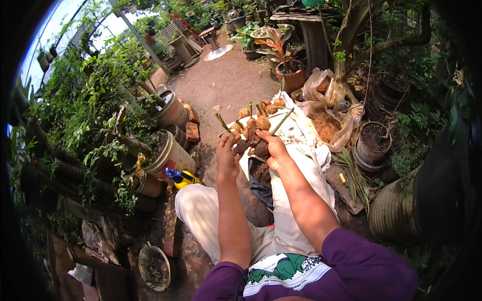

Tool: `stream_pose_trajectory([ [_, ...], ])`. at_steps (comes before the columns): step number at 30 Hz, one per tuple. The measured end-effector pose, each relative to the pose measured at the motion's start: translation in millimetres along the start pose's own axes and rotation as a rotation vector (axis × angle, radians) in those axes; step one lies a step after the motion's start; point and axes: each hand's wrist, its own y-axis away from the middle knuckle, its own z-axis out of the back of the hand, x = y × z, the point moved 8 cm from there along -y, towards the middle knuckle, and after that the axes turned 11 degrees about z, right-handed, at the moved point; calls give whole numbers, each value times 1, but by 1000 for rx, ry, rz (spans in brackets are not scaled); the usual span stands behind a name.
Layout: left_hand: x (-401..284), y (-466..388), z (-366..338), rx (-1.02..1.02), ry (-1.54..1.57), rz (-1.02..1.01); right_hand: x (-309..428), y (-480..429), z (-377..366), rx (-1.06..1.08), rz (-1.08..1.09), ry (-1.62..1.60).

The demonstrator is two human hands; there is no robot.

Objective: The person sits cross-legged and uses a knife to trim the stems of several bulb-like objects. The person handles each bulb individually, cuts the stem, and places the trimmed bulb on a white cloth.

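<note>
Dark, moist clumps of soil are in both of my hands, in front of my knees. My left hand (228, 156) has its fingers curled round a soil clump (240, 147), with a cut green stem rising just above it. My right hand (274, 148) grips another dark soil clump (261, 149), its thumb laid on top. Just beyond are several brown fibre-wrapped balls (263, 122), some with short green stems, on a white cloth sack (297, 129). Below my hands a black plastic bag (261, 192) holds dark soil (262, 173).
A plastic bag of brown coir fibre (327, 126) lies at the right, near a soil-filled bucket (373, 141). At the left are a large bucket (175, 154), a yellow and blue spray bottle (184, 178) and bricks (192, 131). A potted red-leaved plant (292, 77) stands beyond the sack.
</note>
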Motion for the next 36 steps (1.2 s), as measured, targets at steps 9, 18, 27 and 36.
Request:
stream_pose_trajectory([
  [9, 8, 17, -36, 252, -363, -39, 12, 1, 6, 49, 84, 345],
  [18, -8, 9, -21, 51, -389, -311, 8, 4, -2, 4, -85, 68],
  [27, -22, 37, -54, 167, -631, -484, 17, 12, -21, 206, -36, 152],
  [36, -17, 43, -61, 139, -681, -495, 11, 1, -4, 95, 57, 341],
])
